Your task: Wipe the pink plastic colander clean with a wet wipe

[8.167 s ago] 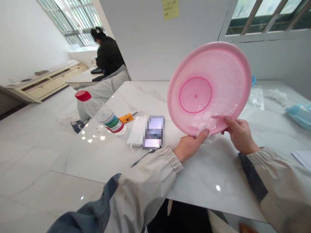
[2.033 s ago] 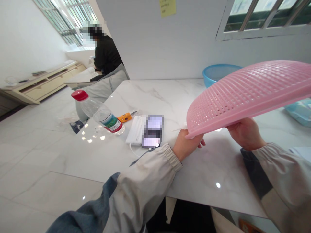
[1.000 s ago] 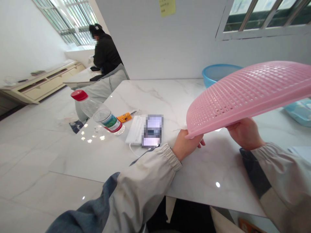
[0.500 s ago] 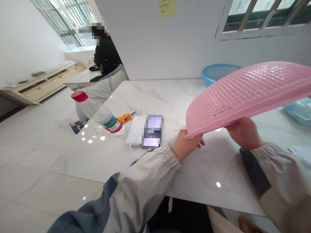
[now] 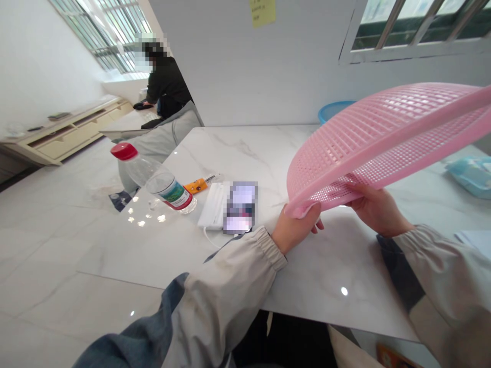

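Note:
A large pink mesh basket is held tilted above the right part of the white marble table, its open side facing down and toward me. My left hand grips the near left end of its rim. Farther right, my right hand holds the lower rim, with the thumb on the inner mesh and the other fingers partly hidden. Behind the basket, a blue basin is mostly covered by it.
Left on the table are a red-capped bottle, an orange item, a white box-like item and a phone. At right lies a light-blue packet. A person in black sits far back left.
The pink basket has tipped up, so its inner mesh now shows and more of the blue basin is hidden. My right thumb has come onto the inner side.

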